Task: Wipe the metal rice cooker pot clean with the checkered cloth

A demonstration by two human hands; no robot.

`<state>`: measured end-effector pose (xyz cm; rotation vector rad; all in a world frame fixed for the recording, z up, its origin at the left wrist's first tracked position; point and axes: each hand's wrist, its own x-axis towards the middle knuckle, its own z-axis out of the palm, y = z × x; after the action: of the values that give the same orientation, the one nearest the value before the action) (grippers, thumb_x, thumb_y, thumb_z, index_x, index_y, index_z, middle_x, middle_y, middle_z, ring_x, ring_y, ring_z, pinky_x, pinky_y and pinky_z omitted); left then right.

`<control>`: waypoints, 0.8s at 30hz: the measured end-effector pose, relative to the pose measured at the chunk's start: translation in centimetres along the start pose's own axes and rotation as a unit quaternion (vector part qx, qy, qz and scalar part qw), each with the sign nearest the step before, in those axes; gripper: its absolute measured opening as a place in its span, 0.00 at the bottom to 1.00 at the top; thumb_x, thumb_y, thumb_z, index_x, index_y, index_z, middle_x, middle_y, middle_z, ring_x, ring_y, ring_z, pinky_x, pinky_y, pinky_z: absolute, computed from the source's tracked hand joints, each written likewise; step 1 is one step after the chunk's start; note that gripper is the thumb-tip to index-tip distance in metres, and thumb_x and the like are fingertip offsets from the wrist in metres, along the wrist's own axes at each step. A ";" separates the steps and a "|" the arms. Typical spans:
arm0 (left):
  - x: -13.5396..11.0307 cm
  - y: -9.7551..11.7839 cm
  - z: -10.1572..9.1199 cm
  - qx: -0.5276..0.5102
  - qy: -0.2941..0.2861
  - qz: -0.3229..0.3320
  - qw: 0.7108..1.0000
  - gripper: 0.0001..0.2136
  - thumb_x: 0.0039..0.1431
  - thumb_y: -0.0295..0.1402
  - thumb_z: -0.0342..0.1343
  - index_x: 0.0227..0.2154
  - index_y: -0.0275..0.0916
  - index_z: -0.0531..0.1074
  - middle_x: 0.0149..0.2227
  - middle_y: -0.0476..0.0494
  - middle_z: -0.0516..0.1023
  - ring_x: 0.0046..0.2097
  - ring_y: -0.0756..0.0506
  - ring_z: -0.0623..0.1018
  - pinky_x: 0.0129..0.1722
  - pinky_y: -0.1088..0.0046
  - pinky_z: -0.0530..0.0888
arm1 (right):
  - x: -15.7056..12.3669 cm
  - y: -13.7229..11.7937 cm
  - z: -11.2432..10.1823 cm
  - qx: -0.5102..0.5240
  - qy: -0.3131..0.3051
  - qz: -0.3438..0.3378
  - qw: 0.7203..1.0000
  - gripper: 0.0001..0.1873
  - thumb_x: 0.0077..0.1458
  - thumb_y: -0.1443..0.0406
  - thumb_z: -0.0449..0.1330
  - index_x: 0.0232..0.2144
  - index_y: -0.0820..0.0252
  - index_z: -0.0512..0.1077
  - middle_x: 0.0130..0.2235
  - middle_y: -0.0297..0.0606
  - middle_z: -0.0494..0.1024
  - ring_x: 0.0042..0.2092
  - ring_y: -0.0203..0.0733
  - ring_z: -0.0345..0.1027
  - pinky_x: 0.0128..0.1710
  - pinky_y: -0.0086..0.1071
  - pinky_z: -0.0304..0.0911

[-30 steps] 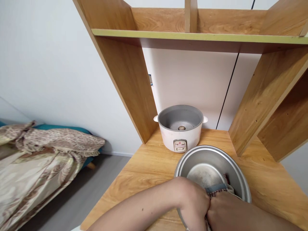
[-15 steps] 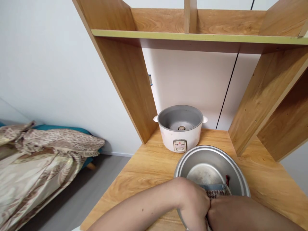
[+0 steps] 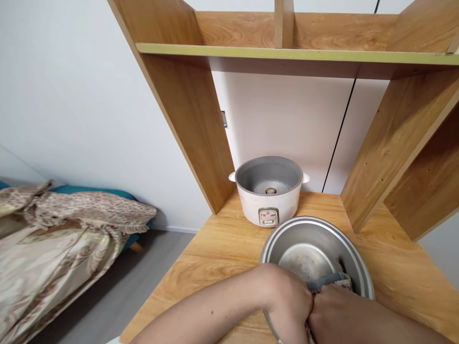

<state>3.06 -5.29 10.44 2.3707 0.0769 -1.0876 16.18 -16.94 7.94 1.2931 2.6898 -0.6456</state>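
In the head view, a grey metal inner pot [image 3: 359, 260] tilts toward me at the front of the desk. My left hand [image 3: 289, 303] is curled over its near rim, its fingertips hidden below. My right hand [image 3: 332, 306] is closed on a patterned cloth [image 3: 344, 281] with a blue edge and a dark red loop, held against the pot's inside. Part of the cloth shows between the two hands, and the rest is covered by them. Behind the pot stands the white rice cooker body [image 3: 251, 205], lidless, with its heating base showing.
The wooden desk [image 3: 201, 267] carries a shelf unit, with side panels [image 3: 179, 119] and a low shelf board [image 3: 287, 53] above the cooker. To the left is a bed [image 3: 71, 239] with a patterned cover, beside grey floor [image 3: 136, 272].
My right hand has moved up and forward inside the pot, pushing and bunching the cloth. My left hand, the pot and the cooker body are nearly where they were.
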 end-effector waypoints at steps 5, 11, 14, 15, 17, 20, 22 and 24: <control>0.0 -0.1 0.0 -0.007 -0.001 0.002 1.000 0.23 0.40 0.48 0.73 0.11 0.50 0.62 0.15 0.50 0.66 0.28 0.39 0.76 0.32 0.62 0.73 | 0.2 -1.0 -1.9 -0.038 -0.055 0.025 0.997 0.16 0.73 0.58 0.63 0.37 0.59 0.85 0.41 0.41 0.92 0.35 0.45 0.80 0.27 0.41 0.53; -0.2 0.0 -0.2 -0.008 -0.003 0.003 1.000 0.22 0.40 0.46 0.73 0.11 0.49 0.63 0.14 0.52 0.66 0.26 0.40 0.76 0.31 0.64 0.73 | 0.3 -1.4 -2.5 -0.070 -0.089 0.025 0.993 0.17 0.74 0.57 0.62 0.37 0.60 0.85 0.40 0.41 0.92 0.34 0.45 0.80 0.27 0.41 0.53; 0.0 -0.1 -0.1 -0.008 0.002 0.005 1.000 0.24 0.40 0.46 0.74 0.10 0.49 0.62 0.13 0.52 0.65 0.25 0.41 0.75 0.30 0.64 0.72 | 0.2 -1.2 -2.1 -0.067 -0.080 0.023 0.994 0.16 0.74 0.57 0.62 0.38 0.59 0.85 0.42 0.40 0.92 0.35 0.44 0.80 0.27 0.41 0.52; 0.1 -0.1 -0.1 -0.007 0.000 0.004 1.000 0.24 0.39 0.46 0.74 0.10 0.49 0.61 0.13 0.52 0.65 0.25 0.40 0.75 0.30 0.63 0.72 | 0.2 -1.1 -2.0 -0.063 -0.078 0.024 0.995 0.17 0.74 0.56 0.62 0.38 0.59 0.85 0.41 0.40 0.92 0.35 0.44 0.81 0.27 0.41 0.52; 0.3 -0.3 0.0 -0.004 -0.009 0.002 1.000 0.24 0.39 0.46 0.75 0.10 0.49 0.62 0.13 0.51 0.66 0.25 0.40 0.75 0.30 0.63 0.73 | 0.2 -0.9 -1.6 -0.054 -0.069 0.024 0.996 0.17 0.73 0.55 0.62 0.37 0.58 0.84 0.41 0.39 0.92 0.35 0.45 0.81 0.27 0.41 0.52; 0.5 -0.5 0.1 -0.012 0.000 0.003 1.000 0.24 0.40 0.47 0.75 0.10 0.50 0.62 0.13 0.51 0.66 0.24 0.40 0.75 0.29 0.63 0.73 | 0.3 -0.7 -1.1 -0.042 -0.054 0.020 0.997 0.15 0.72 0.57 0.63 0.37 0.57 0.84 0.42 0.39 0.92 0.35 0.45 0.82 0.26 0.41 0.52; 0.5 -0.6 0.1 -0.022 0.010 0.011 1.000 0.25 0.39 0.47 0.75 0.09 0.50 0.62 0.13 0.52 0.65 0.23 0.41 0.74 0.28 0.63 0.72 | 0.3 -0.6 -0.7 -0.032 -0.040 0.018 0.999 0.15 0.72 0.57 0.62 0.37 0.56 0.84 0.42 0.39 0.92 0.35 0.44 0.82 0.26 0.40 0.51; 0.3 -0.5 0.0 -0.025 0.021 0.020 0.999 0.25 0.38 0.45 0.76 0.09 0.49 0.61 0.12 0.53 0.64 0.21 0.42 0.72 0.26 0.64 0.70 | 0.3 -0.5 -0.4 -0.025 -0.037 0.022 0.999 0.16 0.72 0.56 0.62 0.35 0.56 0.84 0.40 0.39 0.92 0.34 0.45 0.81 0.26 0.40 0.52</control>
<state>3.16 -4.89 10.05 2.3410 0.0707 -1.0064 15.65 -16.78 8.41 1.2870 2.5934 -0.6056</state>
